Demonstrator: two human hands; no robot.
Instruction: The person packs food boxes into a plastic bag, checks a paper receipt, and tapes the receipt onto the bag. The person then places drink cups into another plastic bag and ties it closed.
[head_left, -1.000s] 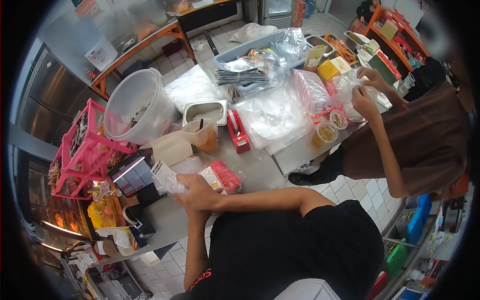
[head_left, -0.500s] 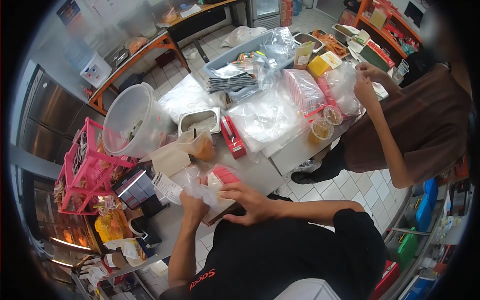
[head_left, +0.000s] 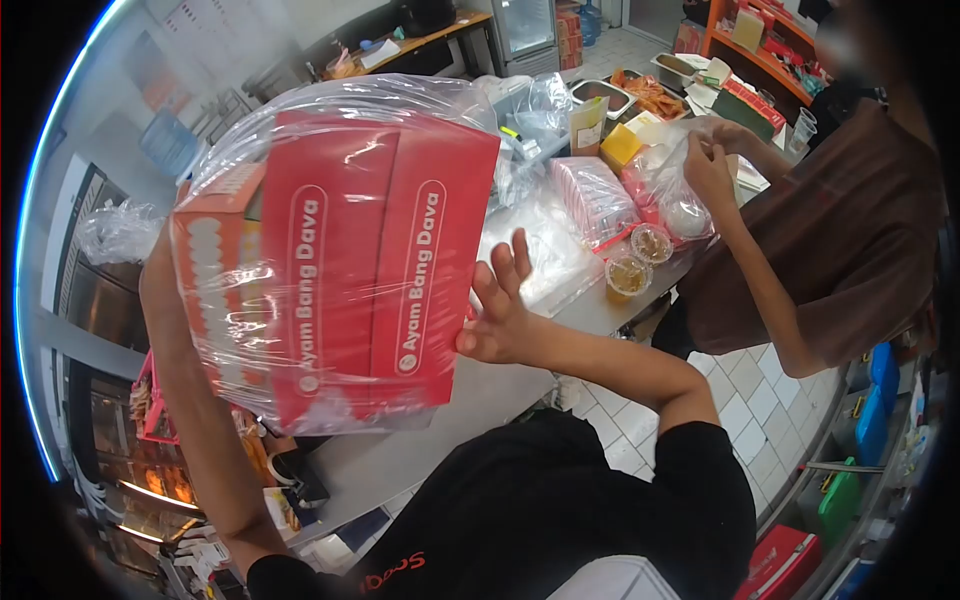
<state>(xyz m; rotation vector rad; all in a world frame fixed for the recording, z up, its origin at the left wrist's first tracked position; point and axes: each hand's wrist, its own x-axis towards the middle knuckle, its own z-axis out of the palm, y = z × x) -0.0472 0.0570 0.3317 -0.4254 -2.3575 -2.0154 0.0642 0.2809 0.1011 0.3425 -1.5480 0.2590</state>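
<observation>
A clear plastic bag with red boxes inside is raised and tilted close to the camera. The boxes are printed "Ayam Bang Dava", and an orange patterned side shows at the left. My left hand grips the bag at its far left, its fingers mostly hidden; bunched plastic sticks out beyond it. By the right edge of the boxes, my right hand is open with fingers spread. Its thumb is near the bag, and I cannot tell whether it touches.
On the right, a co-worker's hands handle a clear bag. Two lidded cups stand at the counter edge, beside packs of pink-edged boxes. Clear plastic sheets lie behind my right hand. Metal trays stand farther back.
The bag of red boxes has risen from counter level toward the camera, with my left hand moving up and left. My right hand has moved up and its fingers have spread.
</observation>
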